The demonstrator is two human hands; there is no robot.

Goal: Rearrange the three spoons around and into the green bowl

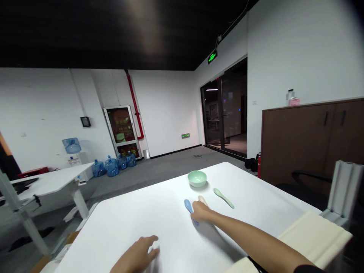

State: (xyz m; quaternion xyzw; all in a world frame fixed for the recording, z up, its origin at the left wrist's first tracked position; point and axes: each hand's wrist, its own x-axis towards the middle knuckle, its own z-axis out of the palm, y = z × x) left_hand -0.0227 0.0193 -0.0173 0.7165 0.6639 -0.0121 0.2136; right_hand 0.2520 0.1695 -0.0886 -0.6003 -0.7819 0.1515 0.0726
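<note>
My right hand (200, 212) reaches across the white table (127, 212), its fingers closed at the handle of a blue spoon (187, 206). The spoon's bowl end points away from me, and my fingers cover part of the handle. Just behind the same hand, a pale pink spoon (202, 199) shows only in part. To the right lies a light green spoon (223, 198). A mint green bowl (197, 179) stands upright beyond the spoons. My left hand (138, 253) hovers low over the near side of the table, thumb and forefinger apart, holding nothing.
Cream-coloured cloth or padding (313, 235) lies at the table's right edge, beside a metal profile post (342, 189). A brown cabinet (298, 140) stands on the right. Another white desk (59, 182) and several water jugs (111, 167) are at left.
</note>
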